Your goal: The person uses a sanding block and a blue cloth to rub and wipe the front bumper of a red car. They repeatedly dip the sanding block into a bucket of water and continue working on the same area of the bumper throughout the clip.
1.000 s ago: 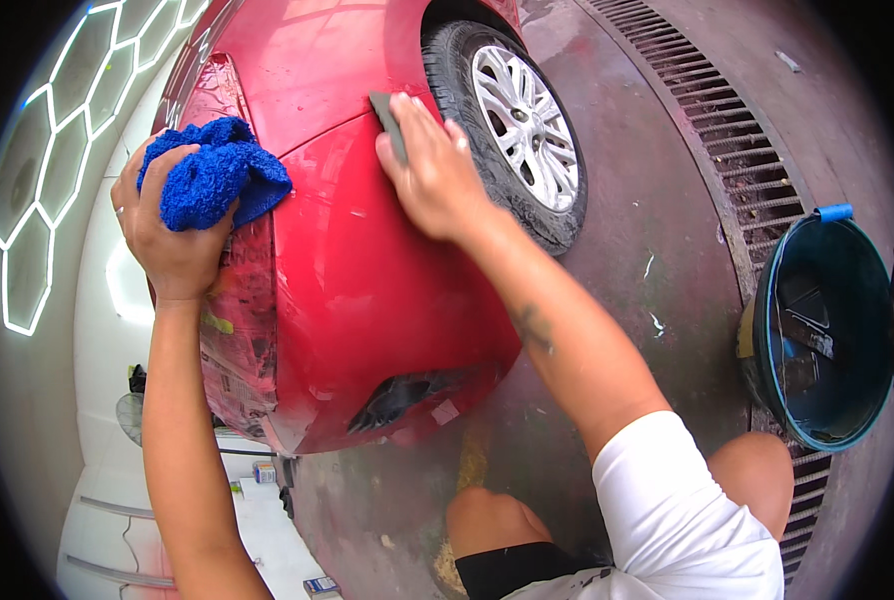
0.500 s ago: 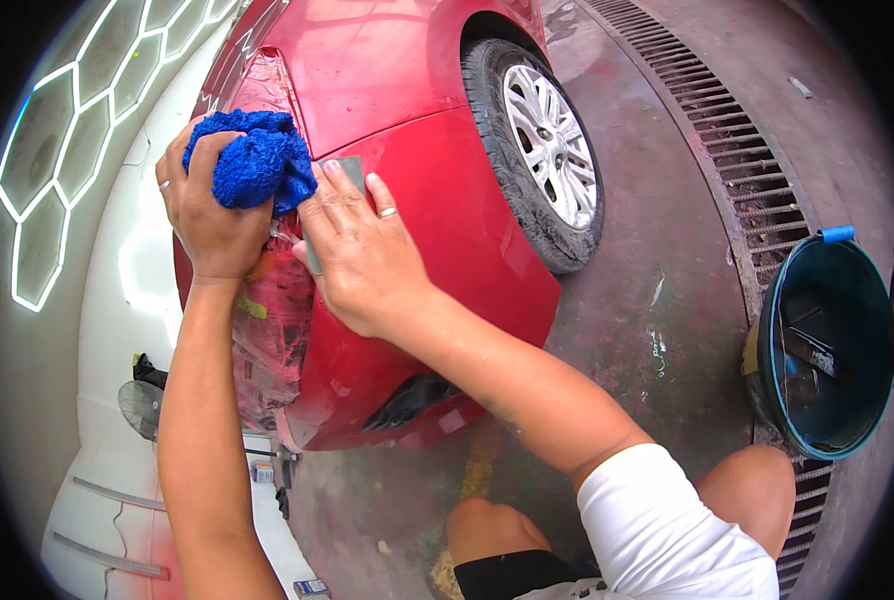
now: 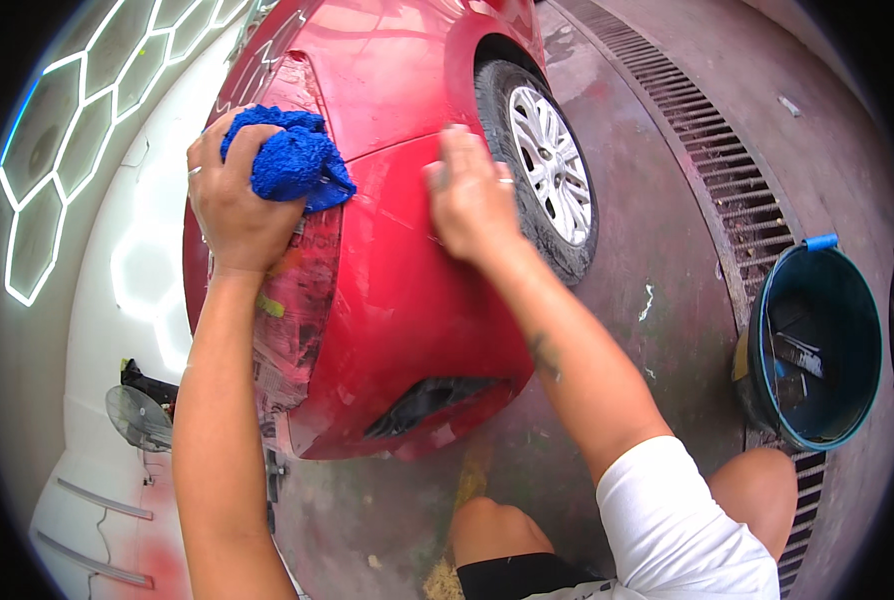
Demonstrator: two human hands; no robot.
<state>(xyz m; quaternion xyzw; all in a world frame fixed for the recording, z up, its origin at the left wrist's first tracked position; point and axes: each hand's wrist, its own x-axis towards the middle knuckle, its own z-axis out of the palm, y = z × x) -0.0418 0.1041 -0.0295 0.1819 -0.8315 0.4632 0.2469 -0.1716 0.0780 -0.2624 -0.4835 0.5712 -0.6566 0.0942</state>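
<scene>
My left hand [image 3: 232, 210] is closed on a bunched blue microfibre cloth [image 3: 292, 160] and holds it against the upper left edge of a red car bumper [image 3: 407, 310]. My right hand [image 3: 472, 195] lies flat and blurred on the bumper near the wheel arch. It presses a thin grey pad, almost wholly hidden under the palm. Newspaper masking [image 3: 292, 320] covers the lamp area below the cloth.
The car's tyre and silver wheel [image 3: 552, 165] stand just right of my right hand. A dark teal bucket [image 3: 767, 300] sits at the right beside a long floor drain grate [image 3: 727, 170]. My knees are at the bottom. A small fan [image 3: 137, 415] is at lower left.
My right hand has slid with the pad from beside the cloth rightward across the bumper toward the wheel arch. My left hand and the cloth stayed at the bumper's upper left edge.
</scene>
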